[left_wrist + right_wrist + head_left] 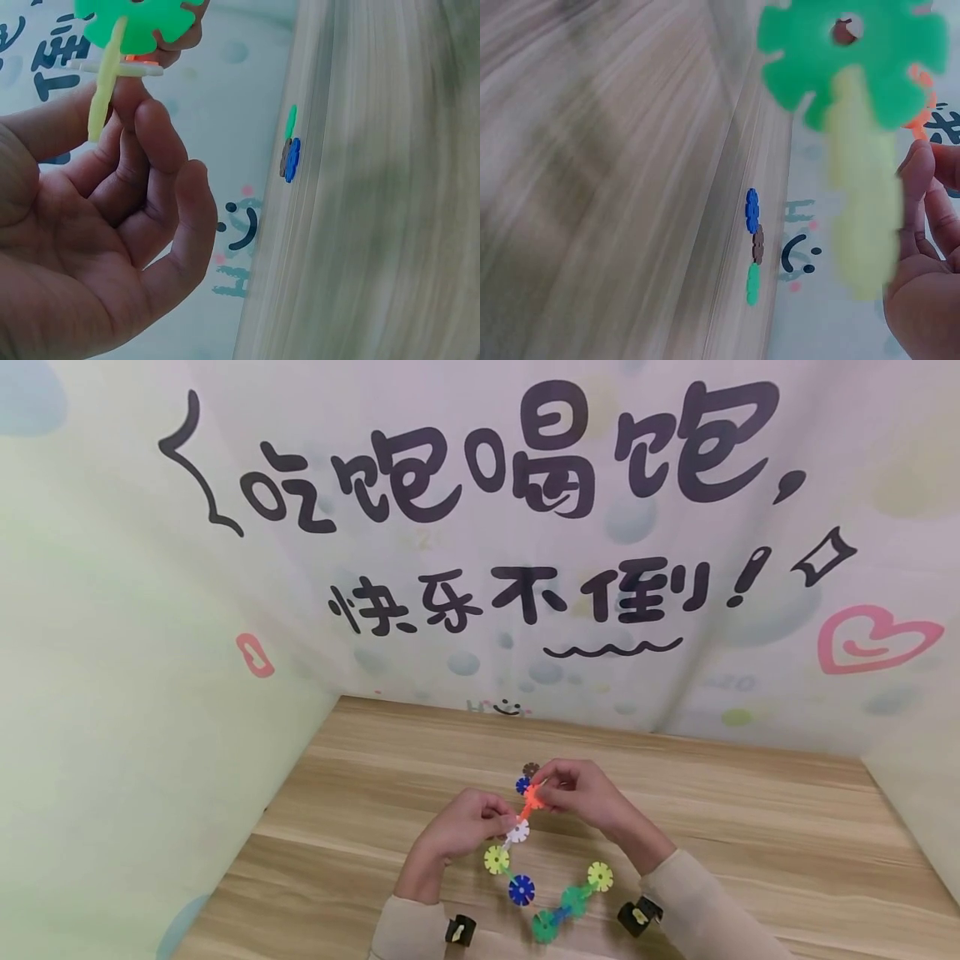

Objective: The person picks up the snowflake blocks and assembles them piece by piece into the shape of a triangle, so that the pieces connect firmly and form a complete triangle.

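Observation:
A chain of slotted plastic discs hangs between the two hands and curves down toward the wearer. My left hand [468, 825] pinches a white disc [517, 831] between thumb and fingertips, its other fingers loosely curled in the left wrist view. On an orange disc [533, 797] at the chain's upper end, my right hand [588, 792] has a pinch grip. Orange pieces join the white disc, partly covered by fingers. Below follow a yellow disc [497, 860], a blue disc [522, 890], green discs [545, 927] and a yellow-green end disc [600, 877].
On the wooden table [360, 777] behind the hands lie a loose blue disc [752, 210], a brown disc [758, 244] and a green disc [752, 283], close together. A printed cloth backdrop [450, 693] borders the table's far edge. Each wrist carries a black device [461, 931].

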`<state>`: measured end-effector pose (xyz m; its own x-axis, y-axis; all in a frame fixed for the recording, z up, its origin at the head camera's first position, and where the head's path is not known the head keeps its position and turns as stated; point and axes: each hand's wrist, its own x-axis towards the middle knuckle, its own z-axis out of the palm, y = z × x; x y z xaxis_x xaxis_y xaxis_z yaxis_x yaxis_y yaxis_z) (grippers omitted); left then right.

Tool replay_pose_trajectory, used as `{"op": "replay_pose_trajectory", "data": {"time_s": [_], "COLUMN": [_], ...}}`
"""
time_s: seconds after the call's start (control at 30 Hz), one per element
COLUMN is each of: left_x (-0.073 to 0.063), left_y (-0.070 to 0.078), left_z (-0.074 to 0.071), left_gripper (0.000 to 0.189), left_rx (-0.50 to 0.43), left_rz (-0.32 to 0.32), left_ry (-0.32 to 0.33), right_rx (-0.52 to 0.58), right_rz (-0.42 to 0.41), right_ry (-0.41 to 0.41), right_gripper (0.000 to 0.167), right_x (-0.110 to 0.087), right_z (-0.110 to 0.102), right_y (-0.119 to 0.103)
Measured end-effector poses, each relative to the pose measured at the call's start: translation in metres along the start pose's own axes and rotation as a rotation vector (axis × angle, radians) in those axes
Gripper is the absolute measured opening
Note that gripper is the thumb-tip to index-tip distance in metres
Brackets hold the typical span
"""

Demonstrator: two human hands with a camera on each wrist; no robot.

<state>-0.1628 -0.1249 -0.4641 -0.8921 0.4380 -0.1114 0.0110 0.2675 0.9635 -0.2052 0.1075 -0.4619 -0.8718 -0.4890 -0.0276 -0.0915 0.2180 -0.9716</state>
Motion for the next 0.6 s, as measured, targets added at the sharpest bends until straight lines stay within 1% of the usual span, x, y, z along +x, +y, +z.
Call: {"op": "replay_pose_trajectory", "data": {"time_s": [0.17, 0.3, 0.47, 0.6], "left_x": [0.0017, 0.0019, 0.0019, 0.0024], "left_y": [-0.0007, 0.0002, 0.0008, 0.0002], "left_z": [0.0005, 0.0018, 0.0025, 0.0029], "left_gripper": [0.012, 0.011, 0.011, 0.012], "left_rx": [0.037, 0.059, 0.077, 0.088], "left_rz": [0.019, 0.021, 0.017, 0.03], "left_ry": [0.035, 0.062, 0.078, 0.083], "right_rx": [-0.015, -0.014, -0.028, -0.059], "right_rz": [-0.014, -0.032, -0.036, -0.051], "right_ry": [0.024, 0.035, 0.045, 0.053], "right_gripper": [0.012, 0.01, 0.008, 0.006], "right_x": [0.0016, 0.0015, 0.0014, 0.0006], "right_z": [0.0009, 0.0026, 0.0053, 0.0061], "right_y": [0.001, -0.0003, 0.0, -0.0001]}}
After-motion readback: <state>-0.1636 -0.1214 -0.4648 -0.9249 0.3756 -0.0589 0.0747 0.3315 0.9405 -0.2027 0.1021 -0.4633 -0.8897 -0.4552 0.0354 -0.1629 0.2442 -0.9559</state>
